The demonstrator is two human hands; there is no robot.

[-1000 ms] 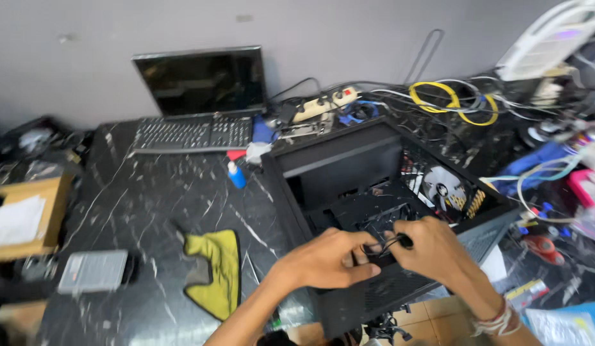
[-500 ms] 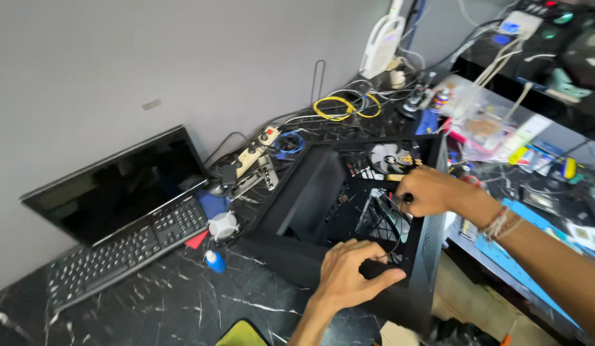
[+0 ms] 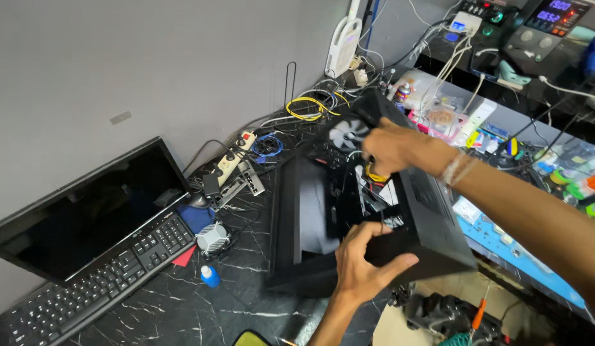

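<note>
Hands first: we see our left hand closed over the near lower edge of the open black metal computer case, thumb on the outer panel and fingers curled inside, while our right hand grips the case's far upper corner, just beside the pale round fan mounted inside. We count two hands, both clamped on one case, which sits tilted on the black white-veined marble-look desk, its open side turned toward the wall. Inside the case we make out the one fan, a yellow loop of cable and dark boards and brackets; we cannot tell the finer parts apart.

Left of the case we count one small blue bottle with a white cap, one round grey cooler fan, one black keyboard and one dark flat monitor leaning at the wall. Behind the case lie one white power strip, a coil of blue cable and a coil of yellow cable.

Bare desk lies open between keyboard and case. On the right the case overhangs the desk edge, close to a crowded blue-matted bench
</note>
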